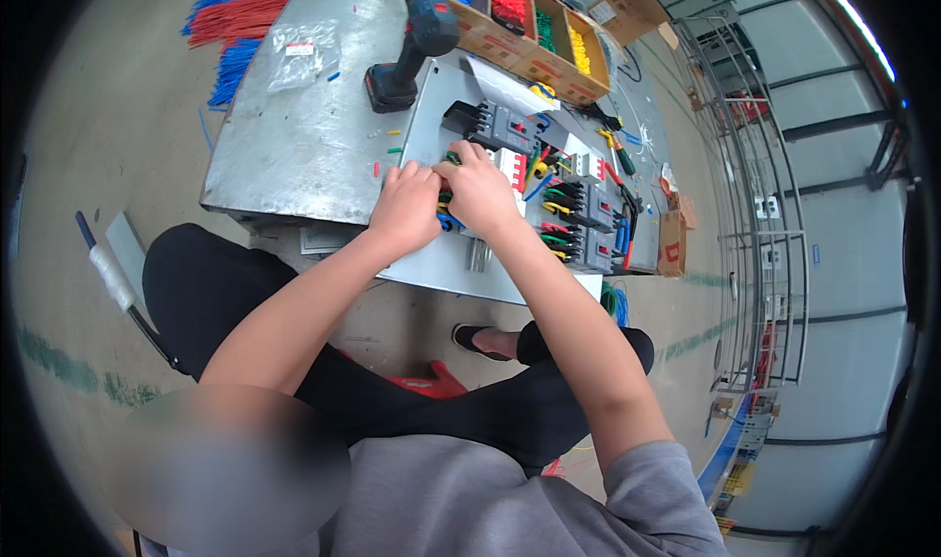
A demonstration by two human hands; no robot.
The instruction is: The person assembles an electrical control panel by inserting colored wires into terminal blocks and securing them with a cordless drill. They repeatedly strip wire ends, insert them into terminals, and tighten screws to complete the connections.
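My left hand (407, 206) and my right hand (476, 190) meet over the left part of a grey metal panel (490, 275). Both have curled fingers, pressed close together. A small green piece (452, 158) peeks out by the right fingertips; what the fingers grip is mostly hidden. Blue wire (449, 222) shows just below, between the hands. Beside my right hand sits a white breaker with red levers (512, 169). Grey-and-black circuit breakers (506, 126) are mounted behind it, and more breakers (591, 204) with coloured wire ends stand to the right.
A cordless drill (416, 42) stands on the metal table (284, 155), near a clear plastic bag (302, 55). Behind the panel, a divided cardboard box (529, 52) holds coloured small parts. Pliers (618, 150) lie at the right. Blue and red wire bundles (235, 27) lie beyond the table's left edge.
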